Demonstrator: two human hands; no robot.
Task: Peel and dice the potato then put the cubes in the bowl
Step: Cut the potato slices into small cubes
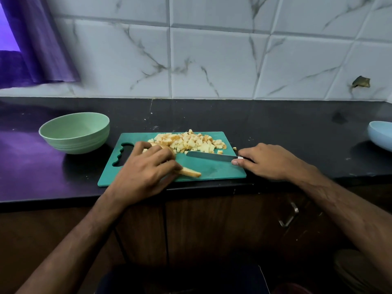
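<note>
On the green cutting board [214,169], the left hand [146,168] is lying with fingers curled over an uncut slice [189,172] near the board's front edge, while diced cubes [191,142] are sitting heaped along its far side. The right hand [265,161] is gripping the knife [210,156] by the handle at the board's right edge — blade lying flat on the board — and the green bowl [74,132] is standing just left of the board.

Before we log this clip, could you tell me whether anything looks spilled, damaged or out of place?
Yes: one cube lies off the cutting board on the counter, right of the pile of cubes. The wall tile has a broken hole at far right. The green bowl holds nothing.
</note>
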